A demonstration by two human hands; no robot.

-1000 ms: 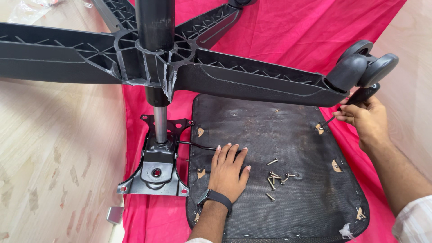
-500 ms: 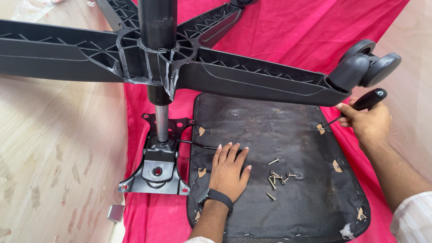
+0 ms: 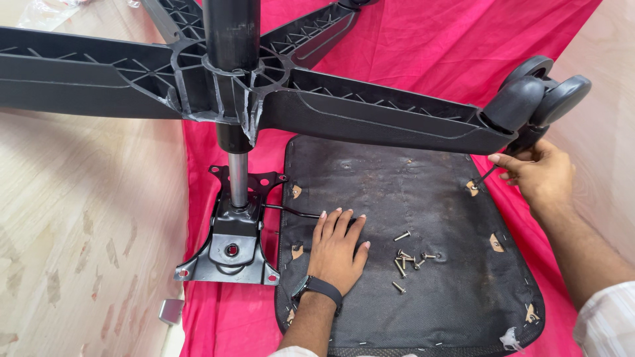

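Right hand (image 3: pixel 539 175) fingers curled tight around a screwdriver (image 3: pixel 486 173); handle mostly hidden in my fist and behind the caster (image 3: pixel 539 92) just above it. Shaft runs down-left from my fingertips, tip at the far right corner hole (image 3: pixel 472 187) of the seat pan (image 3: pixel 410 198). Cannot tell whether a screw sits under the tip.

Left hand (image 3: pixel 338 248) flat on the pan, fingers spread and pressed down, holding nothing. A thin black lever rod (image 3: pixel 291 211) lies just beyond those fingertips, running left to the metal tilt plate (image 3: pixel 231 248). A loose pile of screws (image 3: pixel 409 258) lies just right of that hand, near but not touching it.

Above both hands, the black star base (image 3: pixel 278 92) hangs across, its column dropping into the tilt plate left of my left hand. Everything rests on red cloth (image 3: pixel 423 53) over a pale floor (image 3: pixel 79 231).

Judgement on doing this well: keep the driver in line with the hole, not slanted as the caster crowds my wrist; press straight in so the tip does not slip and tear the fabric. Left palm should bear down so the pan does not slide on the cloth. Screws stay within reach of the left fingers.
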